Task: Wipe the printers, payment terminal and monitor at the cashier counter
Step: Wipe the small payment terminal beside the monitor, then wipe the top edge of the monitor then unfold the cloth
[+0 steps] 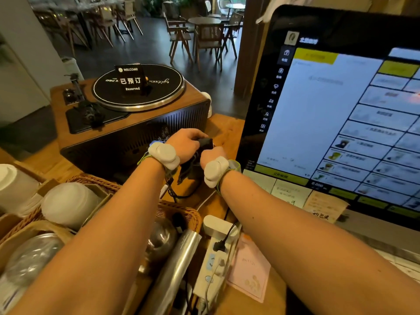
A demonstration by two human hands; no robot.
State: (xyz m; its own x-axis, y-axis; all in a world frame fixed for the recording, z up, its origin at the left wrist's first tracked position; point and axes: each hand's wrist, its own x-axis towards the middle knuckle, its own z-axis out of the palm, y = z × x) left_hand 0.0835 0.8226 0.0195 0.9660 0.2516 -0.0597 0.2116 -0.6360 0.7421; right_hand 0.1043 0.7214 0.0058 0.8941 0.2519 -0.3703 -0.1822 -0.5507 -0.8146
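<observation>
A: Hands at frame centre — left hand (185,142) and right hand (212,155) both clenched on a dark object (204,143), cable hanging below. Cloth or payment terminal?

B: Couldn't tell, too hidden. Fingers of both curled round it, touching each other over it.

A: Where were the task items?

B: Monitor (336,114) filled the right of frame, lit, just beside the hands. Printers not identifiable. Turntable (136,92) upper left with a reserved sign (130,79).

A: Advice for the step?

B: My judgement — brace the object with one hand, wipe with the other, keep the cable slack, stay clear of the touch screen.
</observation>
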